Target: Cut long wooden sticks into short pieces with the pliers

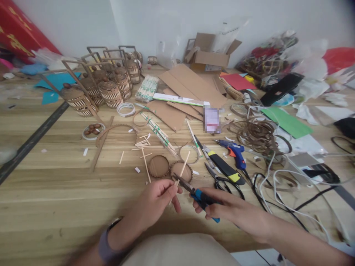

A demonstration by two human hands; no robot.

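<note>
My left hand (163,197) pinches a thin pale wooden stick (184,165) between thumb and fingers, and the stick slants up over a round brown tray (188,170). In my right hand (222,205) is a pair of blue-and-black handled shears (202,197), gripped by the handles. Their dark blades meet the stick just above my left fingertips. Whether the blades are fully closed is hard to see. Left of that tray lies a second round tray (158,166) with a braided-looking rim. Short cut sticks (143,142) and a longer stick (145,165) lie beyond my left hand.
Several small lidded baskets (111,92) with tall handles stand at the back left. A utility knife (226,168), black scissors (222,181) and a blue glue gun (234,149) lie to the right. Coiled brown strips (256,133) and white cables (260,188) spread further right. Cardboard sheets (191,87) lie behind.
</note>
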